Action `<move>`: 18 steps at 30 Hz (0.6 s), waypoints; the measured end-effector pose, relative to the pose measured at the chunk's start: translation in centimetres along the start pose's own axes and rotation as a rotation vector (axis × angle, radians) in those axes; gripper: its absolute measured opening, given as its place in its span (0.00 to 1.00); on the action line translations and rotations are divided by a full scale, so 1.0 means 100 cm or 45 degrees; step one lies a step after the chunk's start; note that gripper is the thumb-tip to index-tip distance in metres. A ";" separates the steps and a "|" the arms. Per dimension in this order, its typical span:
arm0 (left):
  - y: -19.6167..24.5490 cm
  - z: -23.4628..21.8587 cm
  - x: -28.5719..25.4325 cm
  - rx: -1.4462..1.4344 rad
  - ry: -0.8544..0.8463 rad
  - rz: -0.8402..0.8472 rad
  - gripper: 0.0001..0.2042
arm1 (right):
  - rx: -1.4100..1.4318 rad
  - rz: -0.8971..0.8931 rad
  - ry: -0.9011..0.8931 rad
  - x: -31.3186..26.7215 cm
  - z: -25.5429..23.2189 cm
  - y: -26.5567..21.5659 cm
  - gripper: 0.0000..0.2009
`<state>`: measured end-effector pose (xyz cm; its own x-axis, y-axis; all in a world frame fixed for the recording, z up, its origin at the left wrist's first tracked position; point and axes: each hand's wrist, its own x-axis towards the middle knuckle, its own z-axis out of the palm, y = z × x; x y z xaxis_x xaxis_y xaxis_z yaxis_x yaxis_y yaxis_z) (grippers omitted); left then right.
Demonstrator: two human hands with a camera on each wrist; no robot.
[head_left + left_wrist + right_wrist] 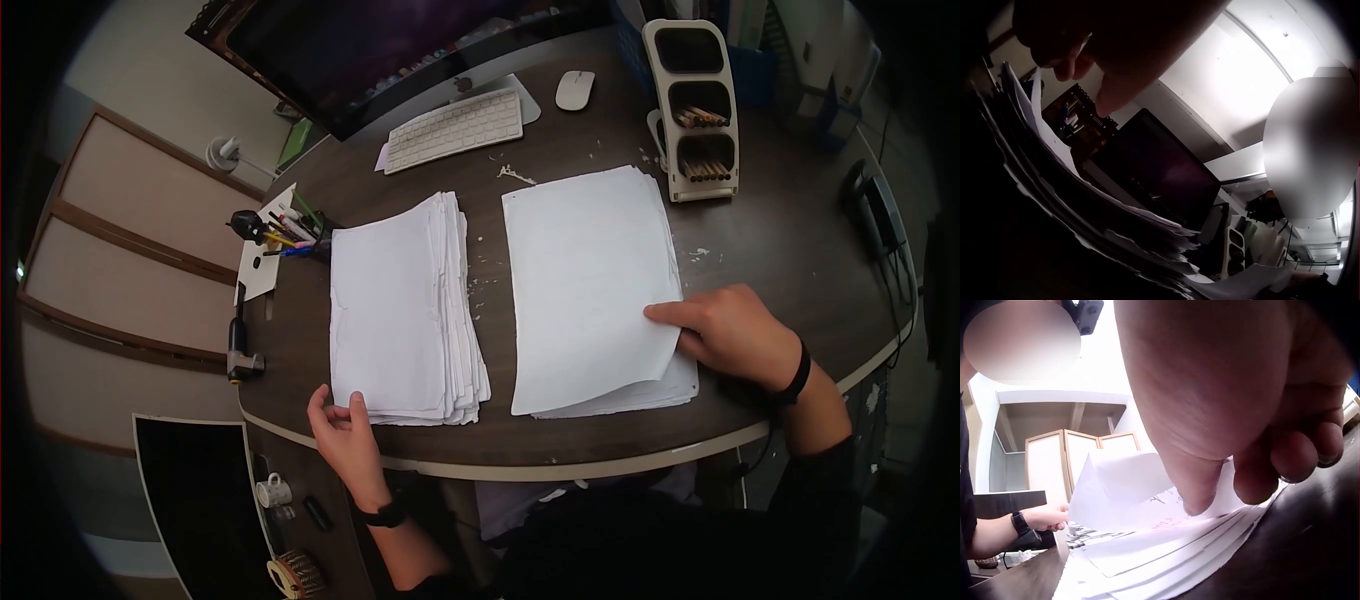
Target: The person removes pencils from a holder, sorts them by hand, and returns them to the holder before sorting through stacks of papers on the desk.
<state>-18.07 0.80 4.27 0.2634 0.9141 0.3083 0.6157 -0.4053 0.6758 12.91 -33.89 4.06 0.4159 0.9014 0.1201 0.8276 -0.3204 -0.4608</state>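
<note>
Two stacks of paper lie side by side on the dark desk. The left stack (390, 310) has uneven edges; my left hand (350, 450) is at its lower left corner, fingers loosely bent and holding nothing. On the right stack (683, 385), the top sheet (590, 290) has its near right part curled up. My right hand (745, 335) pinches this sheet's right edge, index finger on top. In the right wrist view the thumb is under the raised sheet (1116, 494), above marked pages. The left wrist view shows the left stack's layered edges (1085, 206) beneath the left hand (1129, 44).
Beyond the stacks are a keyboard (455, 130), a mouse (575, 90) and a monitor (400, 50). A pencil holder (690, 110) stands at the back right, a pen cup (318, 243) at the left. Paper scraps (515, 175) lie on the desk.
</note>
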 end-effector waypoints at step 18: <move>0.076 0.065 -0.097 -0.788 -1.104 0.168 0.18 | 0.164 -0.051 -0.256 0.001 -0.005 -0.006 0.18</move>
<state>-11.12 -11.04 2.09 0.8877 0.4603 -0.0123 0.1248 -0.2147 0.9687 12.63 -33.72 4.82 0.2897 0.9566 -0.0310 0.7816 -0.2552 -0.5692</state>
